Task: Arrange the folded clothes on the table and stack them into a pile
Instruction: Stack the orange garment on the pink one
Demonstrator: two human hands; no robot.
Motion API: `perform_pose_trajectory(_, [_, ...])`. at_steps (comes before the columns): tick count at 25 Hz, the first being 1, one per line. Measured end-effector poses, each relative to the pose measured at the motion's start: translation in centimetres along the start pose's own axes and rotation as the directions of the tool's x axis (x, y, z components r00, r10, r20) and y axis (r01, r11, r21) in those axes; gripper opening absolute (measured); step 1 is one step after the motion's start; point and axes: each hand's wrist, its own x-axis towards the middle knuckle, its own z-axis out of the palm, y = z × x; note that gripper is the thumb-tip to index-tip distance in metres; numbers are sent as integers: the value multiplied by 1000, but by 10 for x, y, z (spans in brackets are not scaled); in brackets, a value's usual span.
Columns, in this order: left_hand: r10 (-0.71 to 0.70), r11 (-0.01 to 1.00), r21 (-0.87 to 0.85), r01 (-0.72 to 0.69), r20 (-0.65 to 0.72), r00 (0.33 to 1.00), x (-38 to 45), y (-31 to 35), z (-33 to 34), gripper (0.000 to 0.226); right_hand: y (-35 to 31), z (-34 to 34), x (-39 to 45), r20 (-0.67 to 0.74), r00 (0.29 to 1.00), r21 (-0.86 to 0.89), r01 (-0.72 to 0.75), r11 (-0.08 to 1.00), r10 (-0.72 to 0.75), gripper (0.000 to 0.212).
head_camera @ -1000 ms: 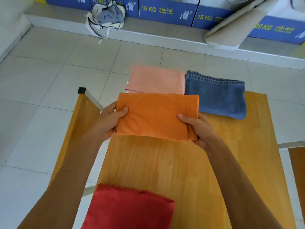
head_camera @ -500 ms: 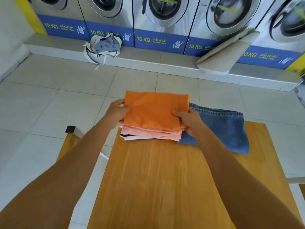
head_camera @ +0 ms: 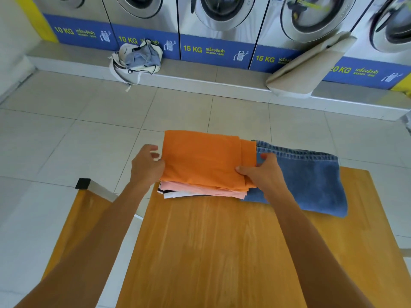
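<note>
A folded orange cloth (head_camera: 204,158) lies on top of a pile at the far edge of the wooden table (head_camera: 222,252). Under it a folded pink cloth (head_camera: 195,189) shows, and below that a white and black garment (head_camera: 175,194). Folded blue jeans (head_camera: 311,178) lie flat just to the right, touching the pile. My right hand (head_camera: 264,174) grips the orange cloth's right edge, thumb on top. Beside the cloth's left edge, my left hand (head_camera: 146,167) has its fingers apart and holds nothing.
A second wooden surface (head_camera: 89,210) with a black-capped metal leg (head_camera: 83,183) stands to the left. Beyond the table is tiled floor, then a raised step with a row of washing machines (head_camera: 218,16). A tote bag of clothes (head_camera: 138,58) and a beige bag (head_camera: 311,65) rest there.
The orange cloth went from the table's middle, held in both hands, onto the pink cloth at the far edge. My left hand has since let go. The view tilted up.
</note>
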Motion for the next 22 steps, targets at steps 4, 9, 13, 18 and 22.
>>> perform_pose_trajectory(4, [541,830,234,-506,-117,833,2,40,22,36,-34,29,1,-140,836,-424,434,795,-531,51])
perform_pose_trajectory(9, [448,636,533,-558,334,829,-4,33,70,55,-10,72,13,272,826,-747,505,432,-494,54])
perform_pose_trajectory(13, [387,679,544,-493,306,870,2,12,76,61,9,72,24,201,822,-769,469,434,-533,59])
perform_pose_trajectory(18, [320,735,500,-457,337,885,11,13,79,62,9,73,35,221,830,-787,462,410,-511,62])
perform_pose_trajectory(22, [298,778,454,-435,342,891,11,14,72,67,9,69,35,220,829,-777,468,421,-514,65])
